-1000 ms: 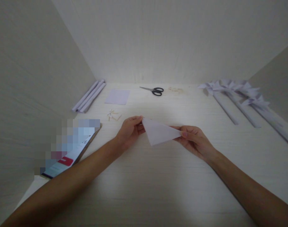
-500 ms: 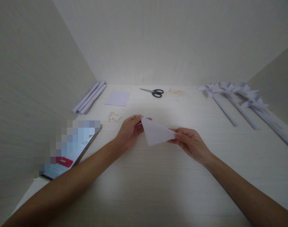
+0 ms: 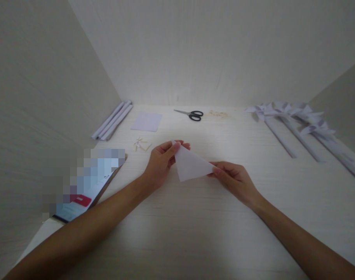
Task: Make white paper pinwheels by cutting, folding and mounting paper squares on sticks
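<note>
Paper triangle (image 3: 192,165), apparently folded, is held above the tabletop (image 3: 177,233) in the head view — pinched at 2 corners, probably to keep it taut. The left hand (image 3: 160,163) grips its upper corner; the right hand (image 3: 234,177) clamps the opposite tip. Both reach inward, thumbs uppermost. Black-handled scissors (image 3: 190,114) lie well beyond, perhaps to leave the hands room.

The pale, faintly streaked desk (image 3: 177,241) is carrying paper tubes (image 3: 113,121) far left, beside a square sheet (image 3: 146,121). Small sticks (image 3: 138,144) are lying nearer. Black-handled scissors (image 3: 190,114) are resting far centre, with tan bits (image 3: 218,114) lying to their right. Paper pinwheels (image 3: 283,109) are lying far right; a lit-screened device (image 3: 97,187) is sitting left.
</note>
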`<action>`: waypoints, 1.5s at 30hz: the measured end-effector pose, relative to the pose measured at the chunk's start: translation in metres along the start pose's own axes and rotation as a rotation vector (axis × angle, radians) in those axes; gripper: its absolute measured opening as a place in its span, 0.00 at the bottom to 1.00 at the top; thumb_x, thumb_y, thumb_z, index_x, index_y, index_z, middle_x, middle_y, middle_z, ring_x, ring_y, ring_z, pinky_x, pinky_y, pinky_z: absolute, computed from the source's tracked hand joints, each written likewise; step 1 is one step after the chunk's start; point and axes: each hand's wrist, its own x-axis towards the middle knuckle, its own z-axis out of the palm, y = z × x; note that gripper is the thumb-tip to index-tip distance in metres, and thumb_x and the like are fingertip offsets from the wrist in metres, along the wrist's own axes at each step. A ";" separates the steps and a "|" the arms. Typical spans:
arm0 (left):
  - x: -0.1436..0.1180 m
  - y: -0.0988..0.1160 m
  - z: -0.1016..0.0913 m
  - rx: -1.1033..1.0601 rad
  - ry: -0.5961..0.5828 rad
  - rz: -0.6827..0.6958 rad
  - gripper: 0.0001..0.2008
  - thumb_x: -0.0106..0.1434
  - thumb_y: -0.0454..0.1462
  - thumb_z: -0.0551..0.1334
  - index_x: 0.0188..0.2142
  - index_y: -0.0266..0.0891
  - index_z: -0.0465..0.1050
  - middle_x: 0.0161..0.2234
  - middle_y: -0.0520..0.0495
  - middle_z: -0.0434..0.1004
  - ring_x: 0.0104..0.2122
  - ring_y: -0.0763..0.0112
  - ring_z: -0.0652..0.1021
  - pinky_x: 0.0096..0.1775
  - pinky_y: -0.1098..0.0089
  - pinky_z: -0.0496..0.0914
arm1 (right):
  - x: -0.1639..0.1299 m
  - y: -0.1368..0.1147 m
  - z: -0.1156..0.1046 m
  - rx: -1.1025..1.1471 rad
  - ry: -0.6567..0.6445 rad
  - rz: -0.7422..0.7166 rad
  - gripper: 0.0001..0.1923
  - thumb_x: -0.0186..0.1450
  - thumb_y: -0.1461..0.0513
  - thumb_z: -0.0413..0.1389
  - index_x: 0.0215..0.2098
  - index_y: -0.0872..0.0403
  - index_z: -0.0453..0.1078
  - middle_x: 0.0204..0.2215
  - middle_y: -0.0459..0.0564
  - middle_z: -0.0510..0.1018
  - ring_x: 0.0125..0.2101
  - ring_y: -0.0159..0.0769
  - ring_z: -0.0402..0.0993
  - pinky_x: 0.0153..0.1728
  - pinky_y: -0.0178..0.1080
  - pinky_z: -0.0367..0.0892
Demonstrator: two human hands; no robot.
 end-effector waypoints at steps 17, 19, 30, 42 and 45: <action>-0.004 0.006 0.003 0.049 0.030 0.135 0.10 0.51 0.40 0.61 0.28 0.35 0.73 0.27 0.46 0.78 0.29 0.69 0.77 0.35 0.67 0.69 | 0.000 -0.002 -0.002 -0.125 -0.068 0.020 0.14 0.58 0.54 0.51 0.24 0.55 0.69 0.27 0.51 0.75 0.29 0.35 0.69 0.29 0.35 0.64; -0.005 0.007 0.004 0.058 0.034 0.139 0.09 0.52 0.40 0.60 0.28 0.35 0.73 0.26 0.46 0.78 0.29 0.69 0.77 0.35 0.68 0.69 | 0.000 -0.002 -0.002 -0.123 -0.073 0.025 0.13 0.58 0.54 0.51 0.24 0.55 0.69 0.27 0.50 0.75 0.29 0.34 0.69 0.29 0.34 0.64; -0.006 0.009 0.007 0.136 0.079 0.168 0.09 0.52 0.40 0.60 0.27 0.34 0.73 0.25 0.45 0.78 0.28 0.68 0.76 0.32 0.69 0.68 | 0.000 -0.003 -0.002 -0.130 -0.090 0.001 0.12 0.59 0.56 0.51 0.25 0.55 0.69 0.26 0.49 0.75 0.28 0.33 0.69 0.28 0.33 0.64; -0.005 0.004 0.003 0.119 0.028 0.145 0.11 0.51 0.41 0.61 0.27 0.34 0.74 0.27 0.45 0.78 0.29 0.70 0.76 0.35 0.69 0.70 | 0.002 0.011 -0.006 0.028 0.306 0.005 0.08 0.53 0.58 0.58 0.28 0.54 0.74 0.23 0.48 0.77 0.24 0.31 0.72 0.27 0.33 0.69; -0.006 0.001 0.003 0.180 0.049 0.134 0.12 0.48 0.42 0.63 0.26 0.34 0.74 0.27 0.46 0.78 0.28 0.71 0.76 0.34 0.69 0.71 | 0.003 0.015 -0.009 0.083 0.396 -0.017 0.06 0.53 0.59 0.59 0.27 0.53 0.74 0.23 0.46 0.77 0.25 0.30 0.73 0.29 0.33 0.69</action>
